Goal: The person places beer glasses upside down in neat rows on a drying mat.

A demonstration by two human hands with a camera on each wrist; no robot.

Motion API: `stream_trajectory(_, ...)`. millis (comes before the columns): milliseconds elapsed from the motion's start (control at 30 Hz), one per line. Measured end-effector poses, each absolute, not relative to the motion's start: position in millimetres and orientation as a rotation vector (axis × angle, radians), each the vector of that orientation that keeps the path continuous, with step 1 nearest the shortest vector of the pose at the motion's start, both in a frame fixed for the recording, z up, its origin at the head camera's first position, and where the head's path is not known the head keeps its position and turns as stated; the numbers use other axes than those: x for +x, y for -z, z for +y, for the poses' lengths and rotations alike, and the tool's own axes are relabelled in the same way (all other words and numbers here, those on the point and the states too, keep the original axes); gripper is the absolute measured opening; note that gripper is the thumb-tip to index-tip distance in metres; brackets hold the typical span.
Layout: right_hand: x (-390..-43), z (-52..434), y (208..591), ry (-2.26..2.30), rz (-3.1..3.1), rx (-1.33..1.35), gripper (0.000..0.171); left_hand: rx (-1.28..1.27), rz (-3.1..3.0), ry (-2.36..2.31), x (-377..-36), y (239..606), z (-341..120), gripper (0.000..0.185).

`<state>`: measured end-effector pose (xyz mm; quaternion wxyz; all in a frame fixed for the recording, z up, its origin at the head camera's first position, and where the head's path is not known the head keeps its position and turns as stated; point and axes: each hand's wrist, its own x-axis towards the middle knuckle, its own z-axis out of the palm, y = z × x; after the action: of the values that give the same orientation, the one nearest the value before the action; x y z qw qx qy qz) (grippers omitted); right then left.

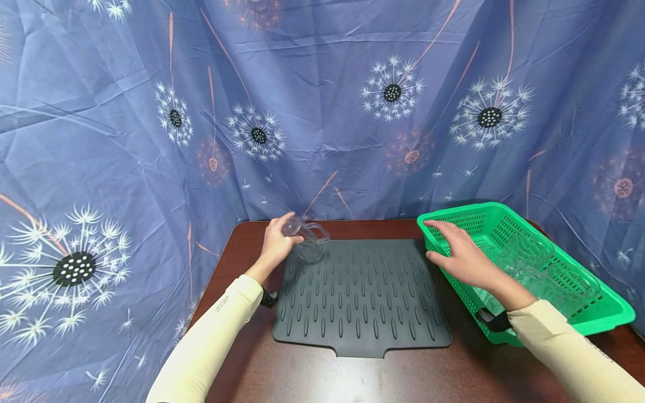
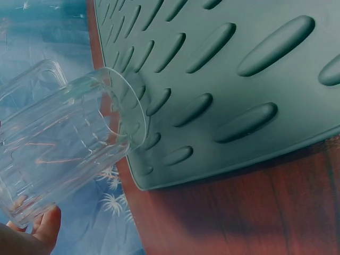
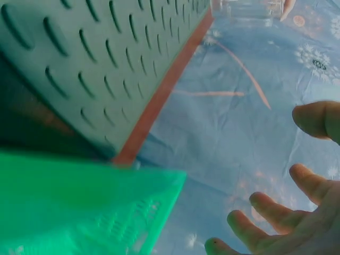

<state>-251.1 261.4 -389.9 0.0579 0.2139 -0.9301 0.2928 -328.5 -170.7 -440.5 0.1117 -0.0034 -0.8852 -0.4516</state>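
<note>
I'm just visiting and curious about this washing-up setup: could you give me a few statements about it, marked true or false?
1. The left hand holds a clear glass mug. True.
2. The mug stands upright mid-mat. False: it is tilted at the far left corner of the grey drying mat.
3. The right hand grips a plate. False: it is open, empty, over the green basket.
4. The basket holds clear glassware. True.

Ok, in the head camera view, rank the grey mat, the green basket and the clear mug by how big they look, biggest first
1. Grey mat: covers the most picture area.
2. Green basket: not far behind the mat; it sits at the right and part is hidden by the right hand, so the gap is unsure.
3. Clear mug: plainly smallest, held tilted by the left hand.
</note>
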Motion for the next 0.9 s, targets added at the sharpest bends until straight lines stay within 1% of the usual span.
stream_trajectory(267, -241.1, 277.3, 386.8, -0.700, -2.791, 0.636, 0.070, -0.038, -2.634, 1.293, -332.3, 437.6, -168.0, 0.073)
stream_trajectory(633, -237.2, 300.6, 388.8, -0.460, -2.898, 0.528, 0.074, -0.107, -2.656, 1.207, -339.1, 439.2, -165.5, 0.072)
stream_trajectory(900, -236.1, 311.8, 394.4, -0.410, -2.962, 0.507, 0.070, -0.116, -2.663, 1.203, -341.2, 439.2, -166.0, 0.071)
